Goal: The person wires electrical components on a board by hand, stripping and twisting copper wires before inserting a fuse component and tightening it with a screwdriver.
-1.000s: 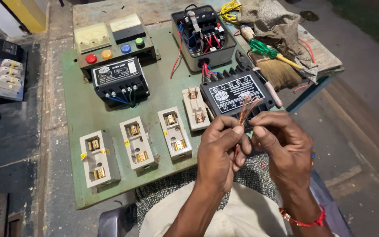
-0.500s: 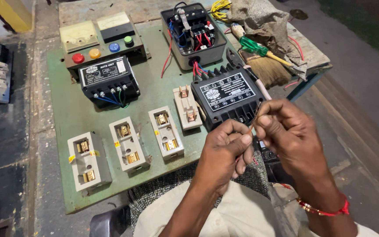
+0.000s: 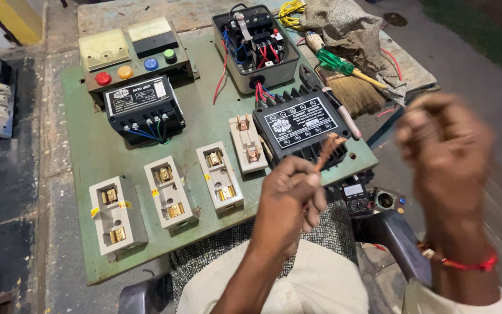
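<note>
My left hand is closed around a bundle of bare copper wire strands whose frayed end sticks up past my knuckles, over the near edge of the green panel board. Just behind the wire end lies a black control unit with a white label. My right hand is raised to the right, away from the wire, blurred by motion, fingers curled; whether anything is in it cannot be made out. A red thread band circles that wrist.
The board carries several cream fuse holders, a black unit with wires, a meter box with coloured buttons and an open contactor box. A green-handled screwdriver, brush and cloth lie at the right. A small meter sits near my lap.
My right hand has pulled away from the wire and swung up to the right. My left hand still grips the copper strands, a little lower and left.
</note>
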